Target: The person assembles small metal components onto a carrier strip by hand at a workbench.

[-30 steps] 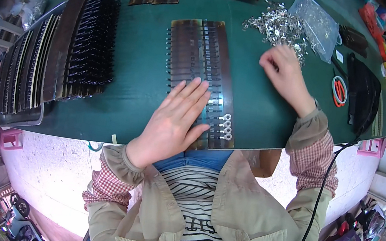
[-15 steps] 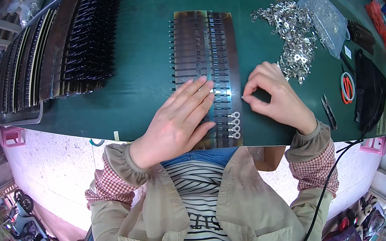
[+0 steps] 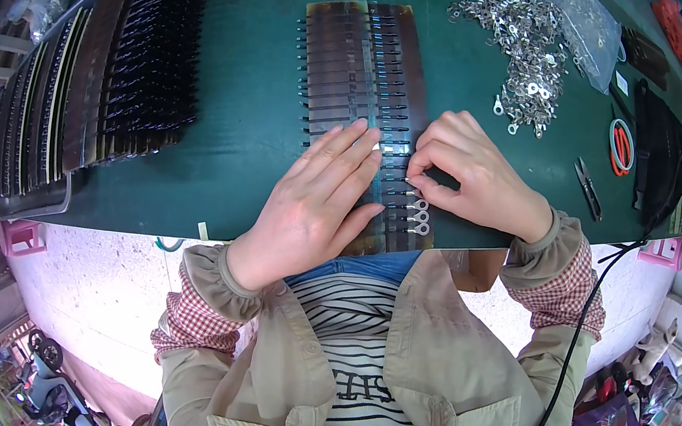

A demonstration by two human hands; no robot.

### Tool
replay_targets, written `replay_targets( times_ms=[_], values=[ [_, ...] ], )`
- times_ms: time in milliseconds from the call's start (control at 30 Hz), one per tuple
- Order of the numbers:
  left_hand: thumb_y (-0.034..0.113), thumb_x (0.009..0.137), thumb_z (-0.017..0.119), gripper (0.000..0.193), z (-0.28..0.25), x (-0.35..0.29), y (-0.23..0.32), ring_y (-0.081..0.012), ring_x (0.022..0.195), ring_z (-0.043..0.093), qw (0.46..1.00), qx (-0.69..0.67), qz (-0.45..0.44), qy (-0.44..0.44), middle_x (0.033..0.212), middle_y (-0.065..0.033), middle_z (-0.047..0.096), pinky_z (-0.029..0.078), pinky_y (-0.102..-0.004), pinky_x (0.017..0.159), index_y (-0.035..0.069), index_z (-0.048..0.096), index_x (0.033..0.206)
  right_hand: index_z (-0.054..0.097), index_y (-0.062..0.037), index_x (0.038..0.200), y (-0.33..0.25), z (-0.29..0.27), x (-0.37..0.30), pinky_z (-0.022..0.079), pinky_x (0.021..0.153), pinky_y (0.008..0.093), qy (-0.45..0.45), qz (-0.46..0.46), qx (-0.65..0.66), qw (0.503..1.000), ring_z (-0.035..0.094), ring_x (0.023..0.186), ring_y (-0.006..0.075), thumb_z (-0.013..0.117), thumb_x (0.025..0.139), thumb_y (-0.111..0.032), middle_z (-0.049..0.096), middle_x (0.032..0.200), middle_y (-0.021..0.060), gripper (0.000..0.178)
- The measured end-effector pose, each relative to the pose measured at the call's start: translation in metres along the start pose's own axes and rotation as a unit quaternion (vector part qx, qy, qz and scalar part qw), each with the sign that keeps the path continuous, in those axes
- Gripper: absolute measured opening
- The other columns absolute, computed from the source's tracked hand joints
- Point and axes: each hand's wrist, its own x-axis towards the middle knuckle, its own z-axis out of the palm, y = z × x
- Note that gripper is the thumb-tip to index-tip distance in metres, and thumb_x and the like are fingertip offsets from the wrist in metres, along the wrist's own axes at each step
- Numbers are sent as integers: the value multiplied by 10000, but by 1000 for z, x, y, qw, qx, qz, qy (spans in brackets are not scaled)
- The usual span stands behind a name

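a brown panel point(image 3: 328, 54) lies flat in the middle of the green tabletop point(image 3: 233, 111), its near end close to the edge in front of the person. short black leads point(image 3: 388, 94) run in a row down its right part, and another row of dark tips sticks out past its left edge. the left hand point(image 3: 317, 188) rests palm down over the lower part of the panel, fingers straight and side by side, thumb held a little away from them. the right hand point(image 3: 476, 180) is at the panel's right side, thumb and forefinger pinching a small metal piece point(image 3: 409, 181) at the end of one lead; the fingertips hide most of it. just below those fingertips, silver ring terminals point(image 3: 421, 216) sit in a short column at the ends of the lowest leads. farther off to the right is a loose pile of silver terminals point(image 3: 533, 87), with a clear plastic bag point(image 3: 580, 29) against its far side. small dark nippers point(image 3: 589, 191) lie right of the right hand, near an orange and white loop point(image 3: 621, 149) and a black pouch point(image 3: 661, 158). on the left stands a stack of brown panels point(image 3: 160, 39) bristling with black leads, well apart from the left hand
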Motion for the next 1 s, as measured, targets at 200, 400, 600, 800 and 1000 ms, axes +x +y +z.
replay_targets(
  times_ms=[200,400,600,800,1000],
  values=[
    [193,849,797,508,-7,1,3,-444,1419,457,999,-5,18,-36,1500,-216,525,391,-574,1164,8,665,1303,692,-23,1042,-2,-1,-25,518,842,387,34,-14,-1,999,623,981,282,732,797,14,636,1043,81,250],
    [246,846,800,501,-4,2,3,-456,1425,414,998,22,24,-59,1537,-196,490,367,-599,1163,71,690,1302,700,49,1172,-9,-1,-36,560,899,428,21,-34,-33,999,653,1058,350,703,689,65,655,1181,155,483],
    [258,859,781,515,-3,1,1,-453,1446,400,998,18,14,-66,1562,-176,487,346,-608,1161,92,695,1340,697,59,1170,-10,1,-36,565,890,420,27,-37,-44,998,652,1050,351,695,690,76,651,1186,156,481],
    [251,865,777,523,-2,2,2,-442,1447,402,998,18,14,-58,1559,-183,487,347,-593,1166,92,682,1354,681,55,1153,-9,0,-36,544,914,430,33,-39,-50,997,637,1083,315,690,741,52,655,1171,139,412],
    [261,914,746,561,-5,15,-10,-421,1464,389,1000,-5,-25,-5,1559,-203,472,333,-561,1189,32,610,1408,686,14,1152,23,-23,-25,505,931,433,131,42,-181,974,631,1065,322,696,840,-5,654,1119,118,313]
  ],
)
